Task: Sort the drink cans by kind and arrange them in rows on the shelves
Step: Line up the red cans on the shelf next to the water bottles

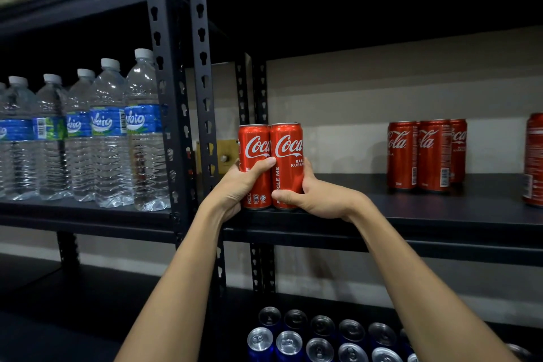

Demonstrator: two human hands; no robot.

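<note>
Red, glossy and cylindrical, two slim cola cans (270, 166) stand touching at the left end of the dark metal shelf (411, 209), the left hand (238, 185) gripping one and the right hand (311, 194) the other. Three matching cans (426, 153) cluster farther right; six ribbed clear plastic water bottles (108, 135) line the neighbouring shelf.

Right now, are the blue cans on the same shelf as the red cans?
No, the blue cans stand on the lower shelf, below the shelf that holds the red cans.
</note>
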